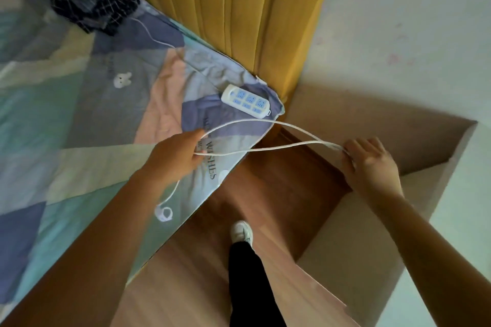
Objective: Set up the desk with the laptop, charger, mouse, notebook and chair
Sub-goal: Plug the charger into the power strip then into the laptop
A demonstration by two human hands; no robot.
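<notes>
Both hands hold a white cable (265, 138) stretched in loops above the bed (79, 114) corner and the wood floor (279, 194): the left hand (176, 154) grips the loops, the right hand (370, 164) pinches the far end. A power strip (246, 100) (white, blue sockets) lies on the bed just beyond the cable.

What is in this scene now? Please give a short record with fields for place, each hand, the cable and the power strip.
place: beside a bed, wooden floor
left hand: holds a loop of the white cable
right hand: pinches the cable's other end
cable: stretched between both hands, one end dangling under the left hand
power strip: lies on the bed corner, nothing plugged in
</notes>
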